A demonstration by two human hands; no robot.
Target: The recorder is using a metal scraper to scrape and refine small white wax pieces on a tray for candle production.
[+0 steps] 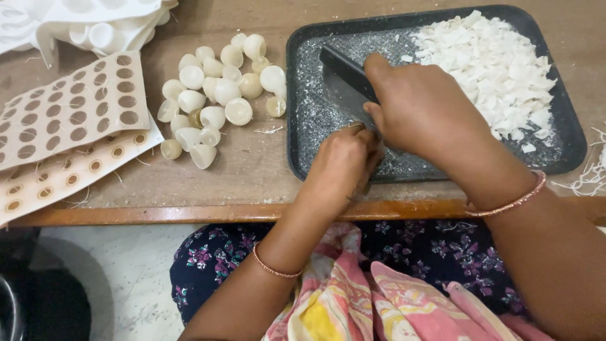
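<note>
While the right hand [423, 110] clenches the handle of a broad dark metal cleaver blade [344, 79], the left hand [344, 161] is curled shut just below the blade; what it pinches is hidden. Both work inside a dark rectangular speckled tray [303, 126], blade tilted over gritty white crumbs. Heap of chopped white flaky chips [499, 69] fills the tray's right part. Pile of smooth cream dome-shaped shells [218, 95] lies left of the tray on the worn brown wooden table [252, 170], beside perforated cardboard sheets [69, 113].

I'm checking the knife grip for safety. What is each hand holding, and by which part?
Right hand grips the dark knife at its handle end. Left hand is closed beside the blade; what it holds is hidden.
</note>
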